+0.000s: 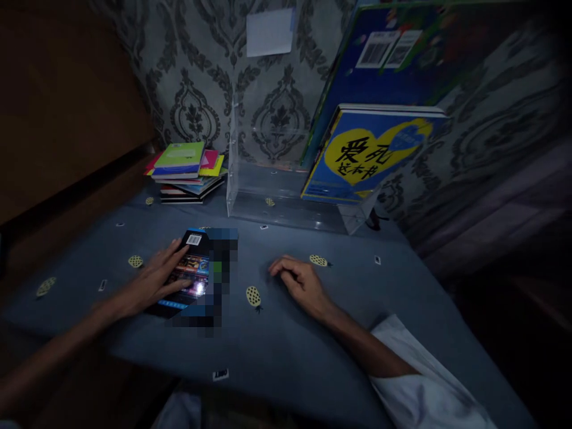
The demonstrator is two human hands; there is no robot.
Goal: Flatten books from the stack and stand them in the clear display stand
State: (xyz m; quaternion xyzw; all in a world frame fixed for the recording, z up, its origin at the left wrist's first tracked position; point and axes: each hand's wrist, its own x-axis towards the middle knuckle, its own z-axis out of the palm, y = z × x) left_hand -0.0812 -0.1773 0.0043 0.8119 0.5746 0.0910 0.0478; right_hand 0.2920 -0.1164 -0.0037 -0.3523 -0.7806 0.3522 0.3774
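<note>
A dark book (181,292) with a black and blue cover, a white barcode label and rows of small pictures lies on the cloth-covered table. Its right part is masked by pixel blocks. My left hand (156,277) rests across the book's left side, fingers spread and thumb out over the cover. To the right of the book, apart from it, my right hand (299,283) is at the tabletop with its fingers curled in. Nothing shows in that hand.
A clear acrylic rack (286,205) stands at the back against patterned wallpaper. In its right end lean a blue and yellow book (353,158) and a taller blue-green book (357,77). A stack of books (181,173) sits back left. The grey-blue tablecloth (277,351) has pineapple prints.
</note>
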